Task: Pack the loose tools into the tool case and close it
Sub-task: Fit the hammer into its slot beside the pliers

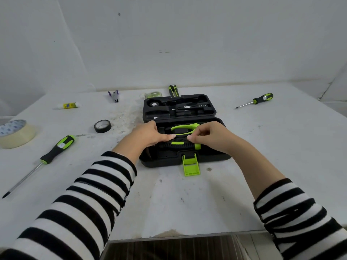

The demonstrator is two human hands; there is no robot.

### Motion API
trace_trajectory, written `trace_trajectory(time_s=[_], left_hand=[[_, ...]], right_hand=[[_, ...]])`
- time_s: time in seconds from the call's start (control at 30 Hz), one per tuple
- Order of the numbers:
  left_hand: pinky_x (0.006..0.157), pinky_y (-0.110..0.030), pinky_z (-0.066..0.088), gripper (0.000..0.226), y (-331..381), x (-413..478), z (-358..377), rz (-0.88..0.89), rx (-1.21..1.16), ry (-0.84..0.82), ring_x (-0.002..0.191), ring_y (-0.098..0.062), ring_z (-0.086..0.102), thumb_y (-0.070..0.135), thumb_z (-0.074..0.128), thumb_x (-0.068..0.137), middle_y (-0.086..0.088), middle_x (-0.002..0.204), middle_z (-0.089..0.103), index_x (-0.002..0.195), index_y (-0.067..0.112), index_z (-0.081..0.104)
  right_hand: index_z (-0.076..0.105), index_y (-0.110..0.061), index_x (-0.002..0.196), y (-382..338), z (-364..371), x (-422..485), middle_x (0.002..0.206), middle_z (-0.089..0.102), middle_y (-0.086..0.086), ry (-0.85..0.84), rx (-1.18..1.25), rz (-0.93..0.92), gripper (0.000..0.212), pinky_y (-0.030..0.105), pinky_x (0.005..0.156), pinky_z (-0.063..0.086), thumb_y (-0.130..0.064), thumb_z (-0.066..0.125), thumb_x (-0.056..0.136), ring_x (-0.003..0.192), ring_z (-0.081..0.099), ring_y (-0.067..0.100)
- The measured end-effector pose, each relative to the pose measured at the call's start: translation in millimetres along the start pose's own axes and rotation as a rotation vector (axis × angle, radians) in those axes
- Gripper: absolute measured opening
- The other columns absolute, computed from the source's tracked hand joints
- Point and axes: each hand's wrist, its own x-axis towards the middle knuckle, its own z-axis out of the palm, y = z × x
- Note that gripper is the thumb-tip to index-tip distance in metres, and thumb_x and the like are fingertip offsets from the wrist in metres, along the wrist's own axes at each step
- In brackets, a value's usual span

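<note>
You're seating the green-handled tool (185, 127) in the near half of the open tool case (165, 163), mid-bench. Your left hand (148, 135) rests straight-fingered beside it, and your right hand (206, 136) pinches its grip with curled fingers. Next, fetch the long screwdriver (56, 149) and the short screwdriver (261, 100) (each needs its moulded slot).

Black tool case (163, 162) lies open, green-handled tool (185, 127) in its near half; large screwdriver (56, 149) loose left; small screwdriver (260, 99) right.

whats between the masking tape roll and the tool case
A black tape roll lies flat on the table there, touching neither the masking tape roll nor the tool case; head view.
</note>
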Motion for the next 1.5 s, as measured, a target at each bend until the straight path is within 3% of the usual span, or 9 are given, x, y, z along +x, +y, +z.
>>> trace_trajectory(time_s=[0.07, 0.17, 0.3, 0.47, 0.57, 0.83, 1.03, 1.3, 1.5], left_hand=[[0.069, -0.030, 0.038, 0.058, -2.0, 0.0, -0.3, 0.024, 0.014, -0.007, 0.084, -0.019, 0.051, 0.064, 0.064, 0.075, 0.001, 0.080, 0.053, 0.095, 0.013, 0.048], [0.069, -0.031, 0.038, 0.060, -6.4, 0.1, -2.5, 0.054, 0.036, -0.024, 0.088, -0.020, 0.050, 0.070, 0.058, 0.075, -0.001, 0.090, 0.055, 0.094, 0.015, 0.047], [0.076, -0.034, 0.042, 0.063, -14.2, -8.4, 10.1, 0.055, 0.054, 0.097, 0.093, -0.023, 0.051, 0.079, 0.046, 0.075, 0.000, 0.095, 0.050, 0.092, 0.018, 0.046], [0.096, -0.045, 0.040, 0.058, -20.7, -16.4, 26.6, 0.055, -0.022, 0.323, 0.107, -0.034, 0.051, 0.064, 0.020, 0.093, -0.013, 0.110, 0.054, 0.120, 0.021, 0.047], [0.096, -0.049, 0.039, 0.050, -22.5, -16.1, 24.5, 0.075, -0.096, 0.367, 0.097, -0.034, 0.053, 0.051, 0.014, 0.100, -0.010, 0.096, 0.057, 0.109, 0.019, 0.051], [0.062, -0.029, 0.035, 0.035, -33.4, -3.7, 29.6, 0.069, -0.095, 0.359, 0.080, -0.021, 0.057, 0.061, 0.039, 0.090, -0.001, 0.090, 0.060, 0.092, 0.030, 0.055], [0.080, -0.038, 0.044, 0.031, -30.8, -3.7, 27.1, 0.065, -0.020, 0.318, 0.081, -0.024, 0.056, 0.058, 0.044, 0.089, -0.001, 0.090, 0.057, 0.088, 0.028, 0.050], [0.055, -0.026, 0.031, 0.015, -28.5, -9.8, 26.5, 0.048, -0.079, 0.405, 0.076, -0.019, 0.051, 0.025, 0.046, 0.094, -0.001, 0.092, 0.061, 0.101, 0.026, 0.059], [0.052, -0.027, 0.038, 0.010, -28.0, -15.4, 26.5, 0.113, -0.211, 0.392, 0.069, -0.020, 0.056, 0.026, 0.048, 0.096, -0.004, 0.085, 0.065, 0.101, 0.028, 0.057]], right_hand=[[0.076, -0.034, 0.086, 3.7, -9.0, -2.9, 0.073, 0.056, 0.000, -0.117, 0.010, -0.018, 0.009, 0.023, 0.073, 0.043, -0.040, 0.076, 0.079, 0.069, 0.052, 0.014], [0.071, -0.042, 0.105, 7.4, -17.7, -7.7, 0.074, 0.052, -0.011, -0.238, -0.024, -0.008, 0.030, 0.015, 0.070, 0.039, -0.031, 0.078, 0.078, 0.069, 0.049, 0.004], [0.068, -0.046, 0.101, 13.6, -6.9, -10.8, 0.073, 0.051, -0.001, -0.095, -0.087, -0.110, 0.030, 0.025, 0.071, 0.042, -0.023, 0.074, 0.082, 0.066, 0.045, 0.008], [0.068, -0.031, 0.109, -7.4, -6.7, -4.7, 0.067, 0.061, -0.016, 0.087, 0.140, -0.259, 0.029, 0.012, 0.064, 0.042, -0.011, 0.067, 0.088, 0.061, 0.049, 0.000], [0.069, -0.030, 0.108, -26.4, -14.1, 7.4, 0.084, 0.067, 0.011, 0.054, 0.138, -0.271, 0.025, 0.028, 0.073, 0.051, -0.017, 0.069, 0.087, 0.072, 0.056, 0.013], [0.073, -0.035, 0.088, -28.8, -35.7, 7.0, 0.086, 0.071, -0.008, -0.155, -0.211, -0.071, 0.025, 0.028, 0.083, 0.052, -0.030, 0.086, 0.067, 0.079, 0.066, 0.004], [0.075, -0.033, 0.083, -10.5, -20.5, -6.7, 0.069, 0.067, -0.007, -0.099, -0.100, -0.007, 0.023, 0.015, 0.062, 0.044, -0.025, 0.088, 0.065, 0.059, 0.059, -0.003], [0.074, -0.038, 0.083, -1.2, -14.5, -11.0, 0.081, 0.065, -0.004, -0.057, -0.039, -0.058, 0.023, 0.025, 0.079, 0.050, -0.025, 0.085, 0.069, 0.068, 0.060, 0.006], [0.075, -0.036, 0.085, -0.3, -15.1, -12.0, 0.090, 0.072, 0.005, -0.072, -0.032, -0.045, 0.021, 0.028, 0.083, 0.055, -0.027, 0.086, 0.069, 0.064, 0.063, 0.001]])
